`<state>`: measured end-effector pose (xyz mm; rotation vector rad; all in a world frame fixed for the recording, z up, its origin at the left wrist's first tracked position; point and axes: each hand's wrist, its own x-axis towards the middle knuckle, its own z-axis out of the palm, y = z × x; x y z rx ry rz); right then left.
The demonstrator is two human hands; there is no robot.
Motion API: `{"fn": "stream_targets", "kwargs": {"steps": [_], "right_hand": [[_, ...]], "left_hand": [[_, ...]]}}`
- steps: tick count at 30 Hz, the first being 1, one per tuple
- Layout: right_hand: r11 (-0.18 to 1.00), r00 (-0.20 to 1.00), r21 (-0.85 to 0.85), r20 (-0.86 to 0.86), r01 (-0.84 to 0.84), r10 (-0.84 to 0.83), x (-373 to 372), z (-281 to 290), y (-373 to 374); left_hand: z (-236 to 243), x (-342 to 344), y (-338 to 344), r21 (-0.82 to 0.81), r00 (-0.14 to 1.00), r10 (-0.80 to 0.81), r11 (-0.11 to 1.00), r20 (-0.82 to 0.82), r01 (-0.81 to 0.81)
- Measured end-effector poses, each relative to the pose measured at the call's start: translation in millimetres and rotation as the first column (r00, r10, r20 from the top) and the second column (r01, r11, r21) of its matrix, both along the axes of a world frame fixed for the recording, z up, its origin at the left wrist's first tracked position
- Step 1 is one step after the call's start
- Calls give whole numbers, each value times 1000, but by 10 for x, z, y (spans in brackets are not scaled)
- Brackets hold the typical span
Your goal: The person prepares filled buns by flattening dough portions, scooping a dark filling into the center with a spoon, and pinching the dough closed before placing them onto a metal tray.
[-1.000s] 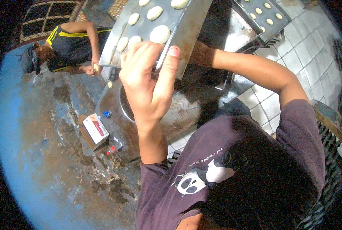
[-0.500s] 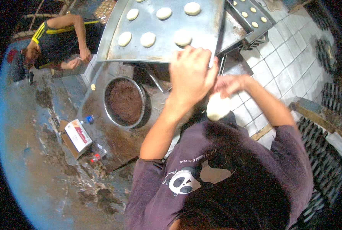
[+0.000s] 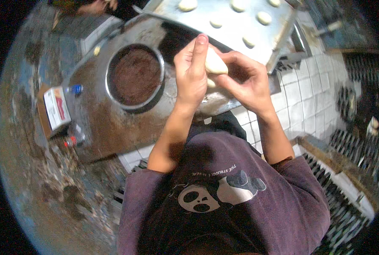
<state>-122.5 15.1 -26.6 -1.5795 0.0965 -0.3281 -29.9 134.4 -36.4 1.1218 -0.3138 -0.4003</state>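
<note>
Between my two hands is a piece of pale dough (image 3: 215, 63), squeezed so that its smooth bulge shows. My left hand (image 3: 191, 70) is closed round its left side, with the thumb pointing up. From the right, my right hand (image 3: 248, 80) grips the dough with bent fingers and thumb; some fingertips are hidden behind it. Just beyond the hands lies a metal baking tray (image 3: 234, 27) carrying several round dough pieces (image 3: 264, 18), set apart from one another. To the left of my left hand stands a round metal bowl (image 3: 108, 83) of dark brown crumbly filling (image 3: 135, 75).
The bowl rests on a stained worktop (image 3: 100, 123). A small open carton (image 3: 56, 108) and a clear bottle with a red cap (image 3: 72, 140) are at the left. Another person's hand (image 3: 96, 7) shows at the upper left. White tiles (image 3: 296, 102) lie right.
My left hand has come away from the tray's near edge. Both hands now hold the dough together, where before it hung from my right hand. The view has shifted, moving bowl and tray within it.
</note>
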Motion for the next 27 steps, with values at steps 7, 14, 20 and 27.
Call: {"fn": "stream_targets", "kwargs": {"steps": [7,14,20,27], "right_hand": [[990,993,-114,101,76,-65,721,-225,1099],[863,859,202,-137,-463,493,918,-16,1562],[883,838,-174,-437,-436,328,1004,-943,1513],[126,771,-761,-621,-636,141,-103,-3689,1034]], "left_hand": [[-265,110,809,-35,840,525,850,138,-526],[-941,230,1793,-79,960,280,956,-23,-281],[-1543,-184,2078,353,976,197,910,93,-218],[-1684,-401,2735,504,803,535,785,-262,-359]]}}
